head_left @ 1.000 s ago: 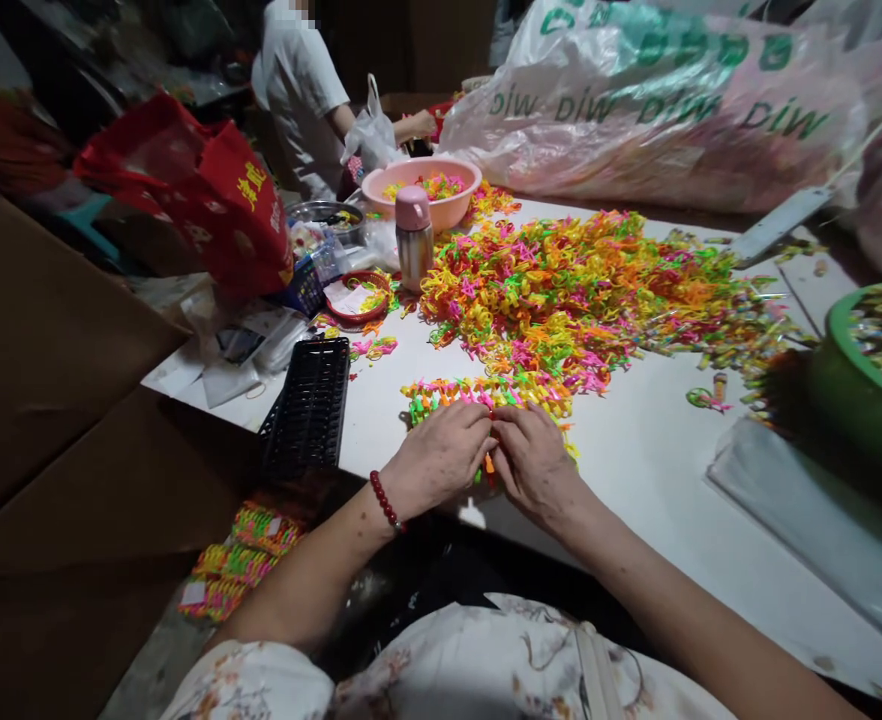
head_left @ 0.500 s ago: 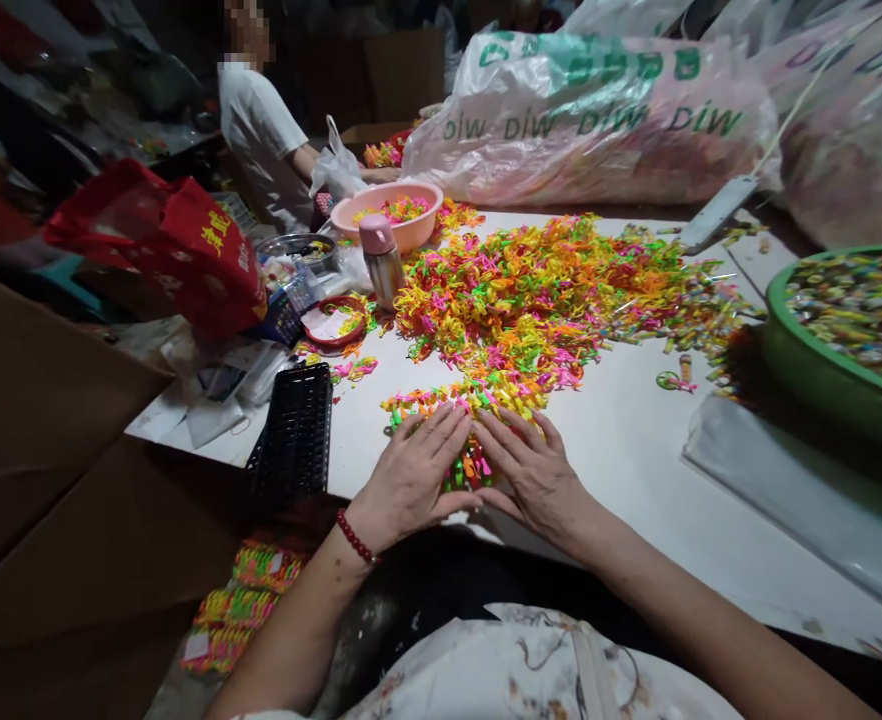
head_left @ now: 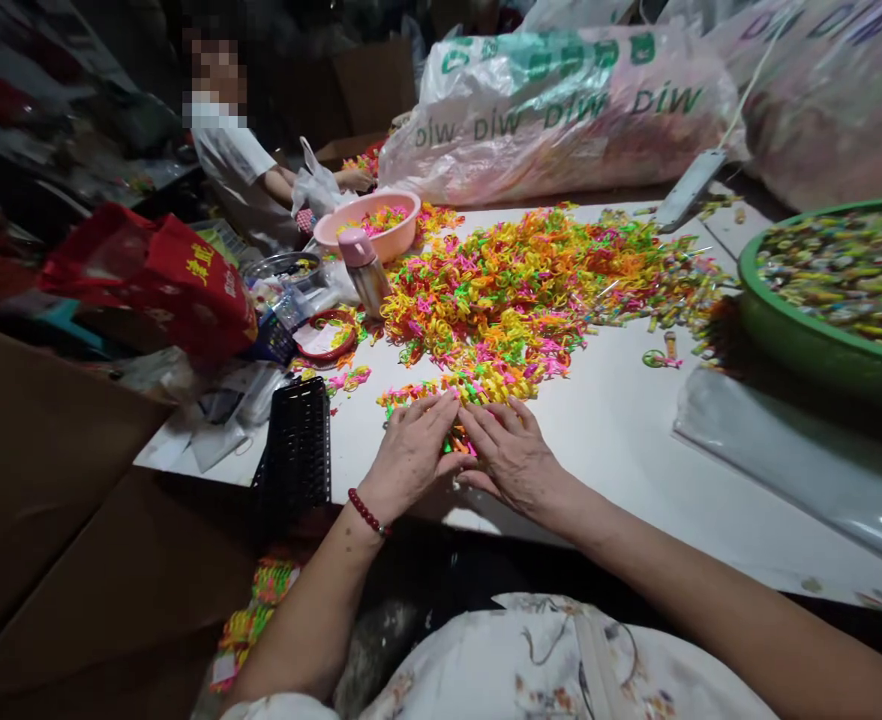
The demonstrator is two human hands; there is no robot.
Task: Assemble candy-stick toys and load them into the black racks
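My left hand (head_left: 409,450) and my right hand (head_left: 512,455) lie palm down on a row of small coloured plastic toys (head_left: 457,440) near the table's front edge. Both hands have outstretched fingers, and the fingertips meet at the middle. Between the thumbs and index fingers some green, orange and pink toys show; the rest of what lies under my palms is hidden. Right behind my fingers spreads a large heap of loose yellow, pink, orange and green toys (head_left: 486,290). Their exact kind is too small to make out.
To the left stand a black slotted tray (head_left: 298,435), a red basket (head_left: 328,338), a flask (head_left: 364,270), a pink bowl (head_left: 400,240) and a red bag (head_left: 156,285). On the right are a green tub (head_left: 823,350) and clear plastic bags (head_left: 786,450). Another person (head_left: 235,165) sits behind.
The camera view has shifted a little. My hands stay on the row of toys, drawn slightly closer around it, so less of it shows between them.
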